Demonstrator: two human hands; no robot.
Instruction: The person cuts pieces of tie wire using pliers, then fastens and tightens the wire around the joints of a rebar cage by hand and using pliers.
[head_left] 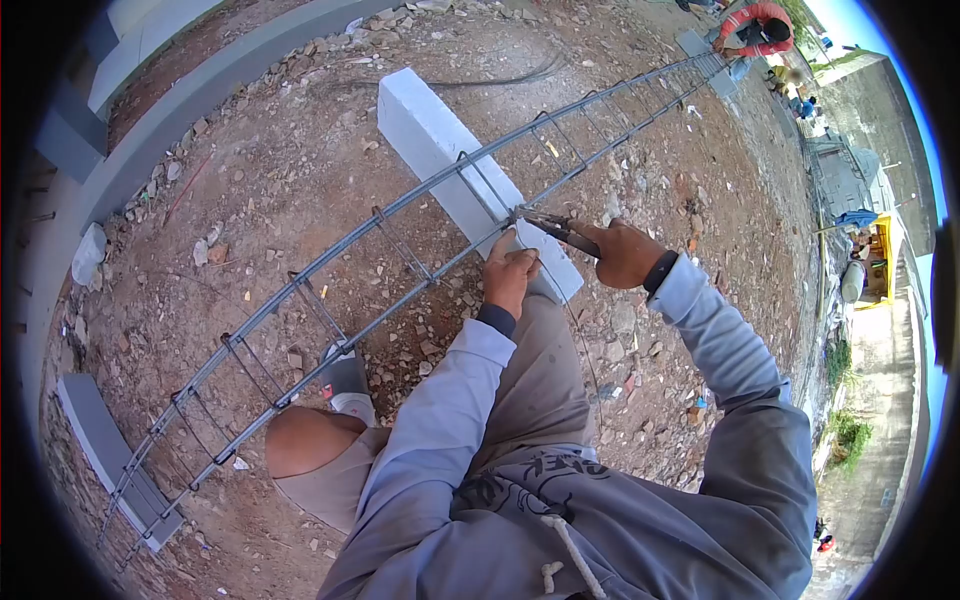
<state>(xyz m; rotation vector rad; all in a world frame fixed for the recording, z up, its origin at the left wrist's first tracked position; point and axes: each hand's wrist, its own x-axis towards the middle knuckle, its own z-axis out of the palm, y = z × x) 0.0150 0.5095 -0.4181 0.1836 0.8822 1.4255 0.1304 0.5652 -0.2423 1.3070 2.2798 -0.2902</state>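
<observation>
Rebar cage (430, 183) of slim grey metal bars runs diagonally, ladder-like, joined by thin, dark, squared crosspieces, above reddish, gritty ground (300, 180) strewn with broken stones. Its lower-left end lies over a smooth grey block (105, 440); near its middle it crosses a long, pale, straight-edged block (430, 135) with a slightly rough face. Another person (757, 28) in a red top crouches at the far end. The right hand (625, 255) is closed around the dark handles of metal pliers (562, 230), whose tip meets the nearer bar over the pale block. Beside it, the left hand (511, 272) has its fingers bent in close at that bar; whether they grip it cannot be told. Thin, curving wire (584, 345) trails down from there.
</observation>
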